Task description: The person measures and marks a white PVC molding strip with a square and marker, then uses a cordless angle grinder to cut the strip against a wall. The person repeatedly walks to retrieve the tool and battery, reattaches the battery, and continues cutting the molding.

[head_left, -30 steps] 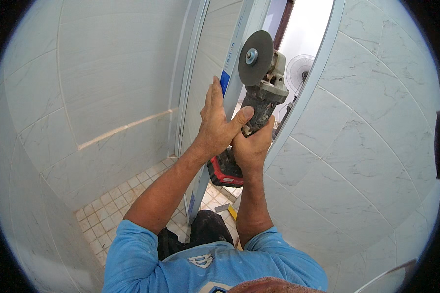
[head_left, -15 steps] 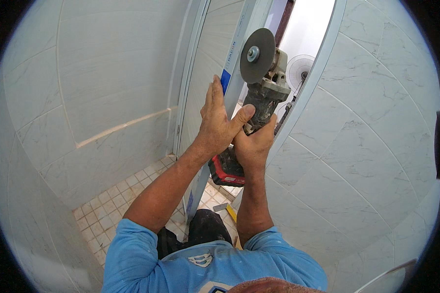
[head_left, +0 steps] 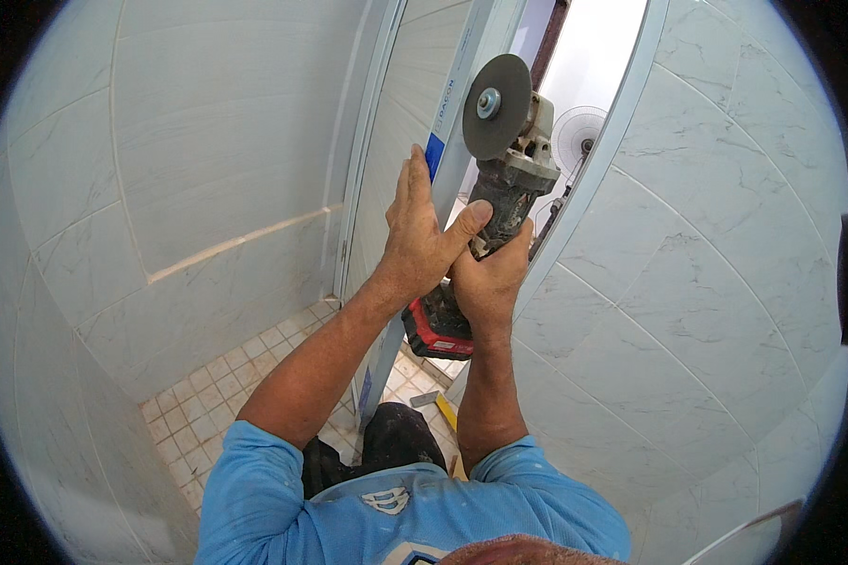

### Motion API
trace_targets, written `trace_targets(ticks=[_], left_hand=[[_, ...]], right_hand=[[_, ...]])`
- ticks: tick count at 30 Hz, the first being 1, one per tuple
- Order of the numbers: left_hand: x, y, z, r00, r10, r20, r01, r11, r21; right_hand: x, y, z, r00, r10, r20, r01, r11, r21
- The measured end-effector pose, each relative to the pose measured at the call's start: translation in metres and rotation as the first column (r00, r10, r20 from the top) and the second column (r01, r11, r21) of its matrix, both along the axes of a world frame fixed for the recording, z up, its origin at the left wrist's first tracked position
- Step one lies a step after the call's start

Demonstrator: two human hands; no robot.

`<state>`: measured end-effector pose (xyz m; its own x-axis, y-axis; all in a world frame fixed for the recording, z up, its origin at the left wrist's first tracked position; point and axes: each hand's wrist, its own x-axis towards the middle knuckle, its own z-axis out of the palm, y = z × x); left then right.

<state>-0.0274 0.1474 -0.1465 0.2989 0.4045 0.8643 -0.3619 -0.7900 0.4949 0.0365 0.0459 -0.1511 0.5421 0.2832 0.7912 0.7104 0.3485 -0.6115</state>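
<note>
My right hand (head_left: 495,273) is wrapped round the body of a cordless angle grinder (head_left: 515,184), held up in the door gap. A thin dark grey disc (head_left: 497,106) sits at its top, and a red and black battery (head_left: 438,325) shows below. The disc looks still. My left hand (head_left: 422,217) lies against the door (head_left: 400,113) with its fingers stretched up along the face near the edge. Its thumb reaches across the edge and rests on or close to the grinder body. Blue film (head_left: 433,155) covers part of that door edge beside my fingertips.
Pale marbled wall tiles (head_left: 669,282) flank the doorway; the door frame (head_left: 589,160) stands close right of the grinder. Beyond the gap is a white fan (head_left: 577,137). On the tiled floor (head_left: 212,405) near my legs lies a tool with a yellow handle (head_left: 446,411).
</note>
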Motion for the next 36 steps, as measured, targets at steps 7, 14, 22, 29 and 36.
trace_targets(ticks=[7,14,22,29,36], left_hand=[[-0.0041,-0.0051,0.0031,0.999,-0.040,-0.029,0.038,0.998,-0.049],[0.0002,0.0020,-0.0004,0.999,0.003,-0.045,-0.004,1.000,-0.017],[-0.0025,-0.0004,0.0018,0.999,-0.033,-0.026,0.033,0.999,-0.027],[-0.0003,0.0013,0.0017,1.000,-0.008,-0.007,0.008,1.000,0.011],[-0.0014,0.0037,0.0018,0.994,0.094,-0.047,-0.092,0.994,0.053]], right_hand=[[0.0034,0.0010,-0.0025,0.998,-0.034,0.059,0.033,0.999,0.019],[0.0018,0.0015,-0.0015,1.000,-0.004,0.027,0.004,1.000,0.018],[-0.0002,-0.0007,-0.0017,1.000,0.022,0.001,-0.022,1.000,0.002],[0.0025,0.0014,-0.0031,1.000,-0.006,0.010,0.006,1.000,0.013],[0.0013,0.0007,-0.0019,1.000,0.013,0.025,-0.014,0.999,0.031]])
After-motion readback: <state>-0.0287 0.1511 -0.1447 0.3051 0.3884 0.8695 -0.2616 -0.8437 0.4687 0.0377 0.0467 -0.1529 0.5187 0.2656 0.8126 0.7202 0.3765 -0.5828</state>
